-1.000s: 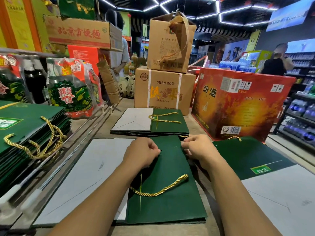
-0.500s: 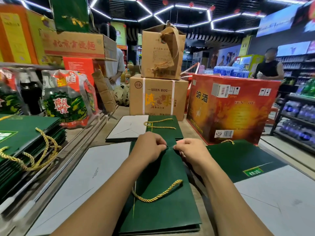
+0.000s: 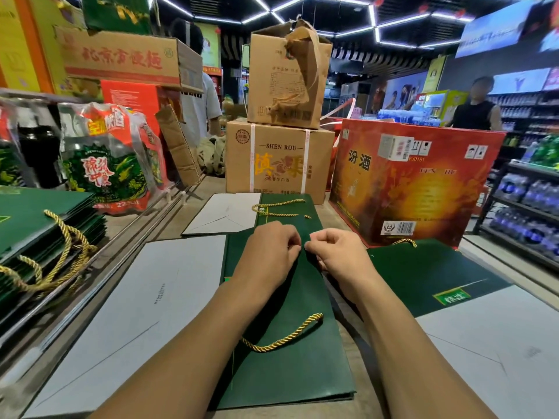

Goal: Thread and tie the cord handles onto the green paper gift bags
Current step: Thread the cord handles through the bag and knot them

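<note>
Lying flat on the table (image 3: 325,219), the bag (image 3: 287,373) stretches away between the person's forearms, a gold cord (image 3: 281,338) looped across its middle. Left hand (image 3: 269,252) and right hand (image 3: 335,252) sit almost knuckle to knuckle at its far edge, fingers curled, pinching the bag there. Whether a cord end is caught too, I cannot tell.

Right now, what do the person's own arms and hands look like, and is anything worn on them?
The left forearm and right forearm are bare, with no sleeve in view. The left hand and right hand wear no glove; neither wrist shows a watch or bracelet.
</note>
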The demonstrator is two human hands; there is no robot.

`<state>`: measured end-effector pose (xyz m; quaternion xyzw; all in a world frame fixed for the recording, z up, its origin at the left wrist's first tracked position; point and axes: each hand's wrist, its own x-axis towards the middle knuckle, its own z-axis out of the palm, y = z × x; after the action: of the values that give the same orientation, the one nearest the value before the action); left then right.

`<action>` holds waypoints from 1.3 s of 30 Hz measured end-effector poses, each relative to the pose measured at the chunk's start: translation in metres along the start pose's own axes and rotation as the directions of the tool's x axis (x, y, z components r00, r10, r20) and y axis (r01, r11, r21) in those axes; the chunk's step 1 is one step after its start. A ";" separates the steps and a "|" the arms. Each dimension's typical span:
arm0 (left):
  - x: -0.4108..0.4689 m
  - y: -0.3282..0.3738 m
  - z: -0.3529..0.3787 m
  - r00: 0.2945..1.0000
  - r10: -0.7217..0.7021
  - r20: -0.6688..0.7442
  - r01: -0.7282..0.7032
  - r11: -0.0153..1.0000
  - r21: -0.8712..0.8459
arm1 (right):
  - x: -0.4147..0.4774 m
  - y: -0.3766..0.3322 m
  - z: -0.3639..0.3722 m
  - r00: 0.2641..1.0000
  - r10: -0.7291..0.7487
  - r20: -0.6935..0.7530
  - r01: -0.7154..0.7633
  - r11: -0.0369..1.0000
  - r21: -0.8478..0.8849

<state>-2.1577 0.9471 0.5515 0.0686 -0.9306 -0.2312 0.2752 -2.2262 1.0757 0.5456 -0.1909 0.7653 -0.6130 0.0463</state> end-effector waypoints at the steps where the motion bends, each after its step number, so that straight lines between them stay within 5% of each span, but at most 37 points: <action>1: 0.000 0.000 0.000 1.000 0.008 0.000 -0.008 1.000 0.001 | 0.000 0.001 0.000 1.000 -0.009 0.006 0.009 1.000 0.001; 13: 0.000 -0.011 0.001 0.986 -0.159 -0.050 0.126 0.909 -0.396 | -0.003 0.002 -0.007 0.984 -0.098 0.148 0.056 0.962 0.267; 30: 0.000 -0.016 -0.002 0.989 -0.145 0.025 0.143 0.904 -0.404 | -0.002 0.010 -0.008 0.971 -0.179 0.162 0.127 0.949 0.290; 39: -0.002 -0.018 0.002 0.985 -0.164 0.056 0.171 0.880 -0.443 | 0.002 0.011 -0.001 0.990 -0.037 0.134 -0.001 0.961 0.275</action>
<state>-2.1574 0.9321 0.5409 0.0818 -0.8457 -0.4617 0.2548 -2.2310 1.0779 0.5361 -0.2317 0.6661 -0.6988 0.1194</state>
